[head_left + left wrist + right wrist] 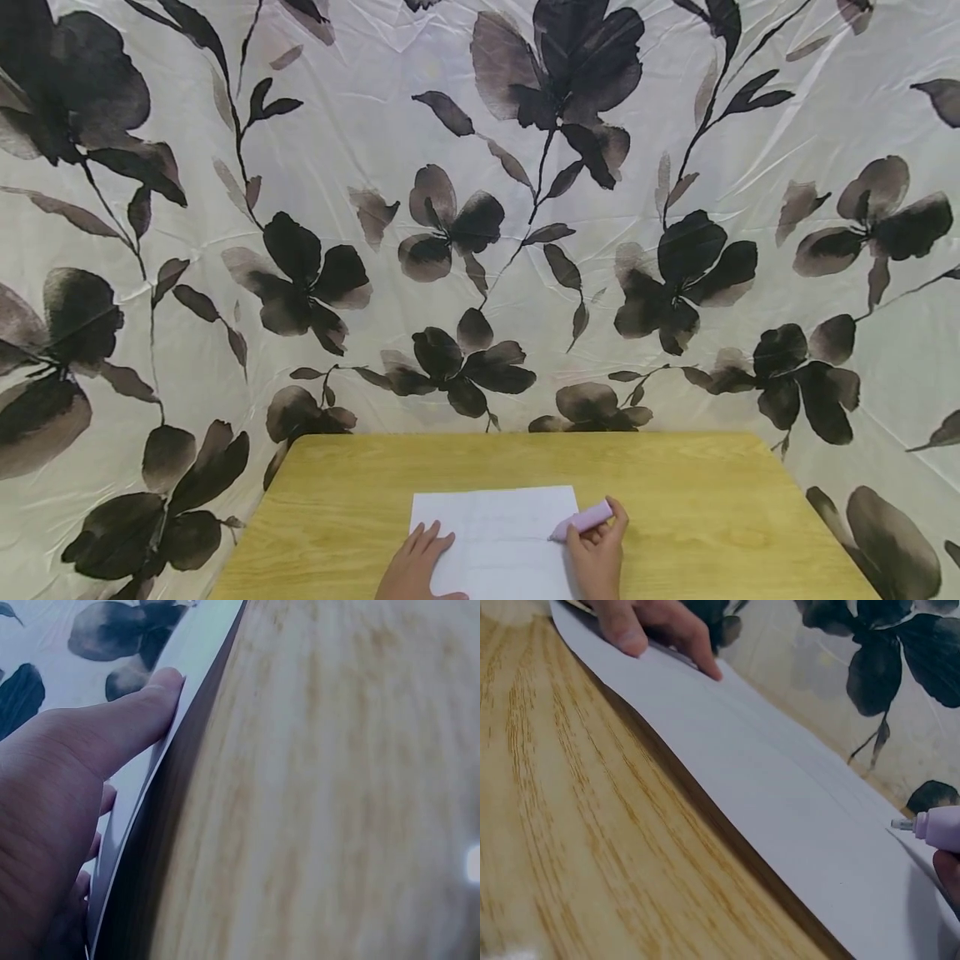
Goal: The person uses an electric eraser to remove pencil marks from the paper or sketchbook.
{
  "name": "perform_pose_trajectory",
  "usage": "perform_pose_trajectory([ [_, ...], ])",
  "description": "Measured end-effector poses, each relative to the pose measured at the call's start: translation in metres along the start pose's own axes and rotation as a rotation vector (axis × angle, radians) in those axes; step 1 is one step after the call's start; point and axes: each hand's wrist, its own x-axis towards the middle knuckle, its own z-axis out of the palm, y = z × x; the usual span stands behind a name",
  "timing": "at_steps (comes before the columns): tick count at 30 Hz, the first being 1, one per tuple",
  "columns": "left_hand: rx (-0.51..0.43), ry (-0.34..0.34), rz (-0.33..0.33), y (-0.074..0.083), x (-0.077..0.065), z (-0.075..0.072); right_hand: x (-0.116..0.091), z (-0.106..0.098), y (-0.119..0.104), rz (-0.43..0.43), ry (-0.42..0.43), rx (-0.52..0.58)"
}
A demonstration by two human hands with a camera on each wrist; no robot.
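Observation:
A white sheet of paper (498, 542) lies on the table in the head view, its near edge lifted off the wood in both wrist views. My left hand (417, 563) rests on the sheet's left side with fingers spread; its thumb (139, 716) lies along the near edge. At the right edge of the paper, my right hand (602, 553) grips a thick lavender correction pen (583, 520), tilted with its tip down to the left. In the right wrist view the pen's narrow metal tip (902, 824) is close over the sheet. Faint lines cross the paper.
The yellow wood-grain table (712, 517) extends around the paper on both sides and behind it. A pale cloth (360, 100) printed with dark flowers hangs behind the table and along its sides.

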Motion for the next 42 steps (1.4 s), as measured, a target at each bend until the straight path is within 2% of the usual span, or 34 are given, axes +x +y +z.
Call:
perform_pose_trajectory([
  [7, -0.023, 0.017, -0.005, -0.002, -0.002, -0.001, 0.001, 0.002, 0.000, -0.028, -0.012, -0.008],
  [13, -0.018, 0.004, -0.010, -0.001, -0.001, 0.000, 0.008, 0.000, 0.026, -0.022, 0.011, 0.018],
  [17, -0.035, 0.005, -0.024, 0.000, 0.000, -0.001, 0.010, 0.000, 0.041, -0.008, -0.005, -0.011],
  [23, -0.054, -0.015, -0.047, 0.001, -0.001, -0.002, 0.011, 0.001, 0.040, -0.013, 0.008, -0.037],
  [28, -0.065, -0.038, -0.054, 0.003, -0.002, -0.001, 0.011, 0.000, 0.041, 0.021, -0.004, -0.051],
  [33, -0.034, 0.000, -0.026, 0.001, -0.003, 0.001, 0.010, 0.001, 0.038, 0.010, -0.012, -0.041],
  [42, -0.035, 0.043, -0.008, -0.001, -0.001, 0.003, 0.011, 0.002, 0.041, -0.024, 0.006, -0.073],
])
